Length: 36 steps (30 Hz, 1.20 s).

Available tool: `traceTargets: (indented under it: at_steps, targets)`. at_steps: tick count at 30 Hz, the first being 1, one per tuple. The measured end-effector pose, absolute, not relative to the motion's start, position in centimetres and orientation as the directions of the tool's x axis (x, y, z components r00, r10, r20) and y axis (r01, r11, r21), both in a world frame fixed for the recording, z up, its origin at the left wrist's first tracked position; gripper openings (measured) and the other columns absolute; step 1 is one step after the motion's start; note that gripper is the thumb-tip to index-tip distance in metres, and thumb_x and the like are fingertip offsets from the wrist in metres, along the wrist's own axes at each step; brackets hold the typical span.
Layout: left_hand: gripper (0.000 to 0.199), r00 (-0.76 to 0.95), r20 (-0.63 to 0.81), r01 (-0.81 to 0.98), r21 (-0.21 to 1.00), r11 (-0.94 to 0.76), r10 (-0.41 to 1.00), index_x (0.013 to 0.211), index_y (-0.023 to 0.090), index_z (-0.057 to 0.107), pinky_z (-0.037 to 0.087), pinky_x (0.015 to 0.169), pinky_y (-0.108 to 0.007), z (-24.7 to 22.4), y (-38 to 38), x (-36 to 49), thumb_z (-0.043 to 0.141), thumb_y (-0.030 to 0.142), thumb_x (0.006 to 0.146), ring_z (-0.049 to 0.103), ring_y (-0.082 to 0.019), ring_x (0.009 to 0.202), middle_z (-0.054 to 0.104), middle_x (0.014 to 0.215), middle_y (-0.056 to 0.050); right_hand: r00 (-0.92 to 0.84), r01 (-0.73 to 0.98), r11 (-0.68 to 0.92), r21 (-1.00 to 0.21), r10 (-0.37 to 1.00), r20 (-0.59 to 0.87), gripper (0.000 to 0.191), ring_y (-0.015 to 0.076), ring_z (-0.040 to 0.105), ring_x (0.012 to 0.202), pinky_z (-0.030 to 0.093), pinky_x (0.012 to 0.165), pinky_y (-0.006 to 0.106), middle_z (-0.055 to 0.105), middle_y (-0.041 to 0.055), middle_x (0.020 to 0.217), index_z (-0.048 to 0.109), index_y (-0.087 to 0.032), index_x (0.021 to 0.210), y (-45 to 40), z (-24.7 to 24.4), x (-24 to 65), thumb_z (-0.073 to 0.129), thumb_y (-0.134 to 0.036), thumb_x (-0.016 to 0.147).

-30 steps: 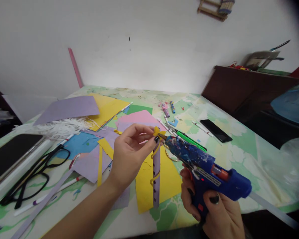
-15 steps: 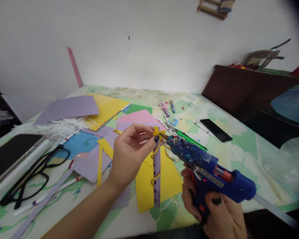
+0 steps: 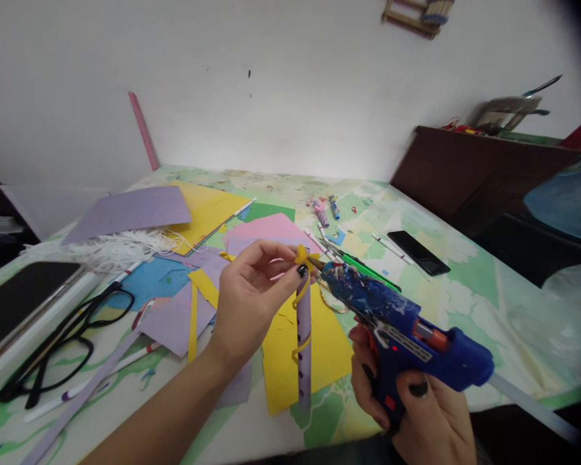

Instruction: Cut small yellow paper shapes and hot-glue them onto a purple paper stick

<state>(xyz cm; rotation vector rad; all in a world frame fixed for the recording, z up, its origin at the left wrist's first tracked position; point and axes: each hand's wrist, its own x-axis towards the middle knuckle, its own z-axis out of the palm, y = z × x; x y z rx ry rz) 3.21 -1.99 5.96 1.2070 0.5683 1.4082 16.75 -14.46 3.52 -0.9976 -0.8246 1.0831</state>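
Note:
Between the thumb and fingers of my left hand is the top of a slim purple paper tube with dark dots, held upright. A narrow yellow strip winds around the tube, and a small yellow bow-like piece sits at its top. My right hand is wrapped round the handle of a blue glue gun, which has a red light lit and a clear glue stick in its back. The gun's metal nozzle touches or nearly touches the yellow piece.
Beneath the tube lies a yellow sheet. Purple scraps, white yarn and black eyeglasses spread to the left. Beyond the gun are green-handled scissors, a phone and small decorated tubes.
Almost nothing differs. The view has shifted very slightly; both hands keep their hold, with the nozzle still at the yellow piece.

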Motion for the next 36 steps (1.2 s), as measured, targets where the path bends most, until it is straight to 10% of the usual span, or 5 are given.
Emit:
traceTargets:
  at_steps: [36]
  targets:
    - [0.013, 0.175, 0.339, -0.44, 0.867, -0.235, 0.924, 0.082, 0.017, 0.064, 0.056, 0.074, -0.022, 5.96, -2.08, 3.24, 0.071, 0.01, 0.074, 0.067, -0.013, 0.085, 0.068, 0.091, -0.002, 0.166, -0.288, 0.06, -0.956, 0.986, 0.012, 0.037, 0.0095, 0.03, 0.04, 0.018, 0.045, 0.027, 0.044, -0.0031, 0.052, 0.061, -0.02, 0.098, -14.38, 3.91, 16.85, 0.057, -0.053, 0.082]
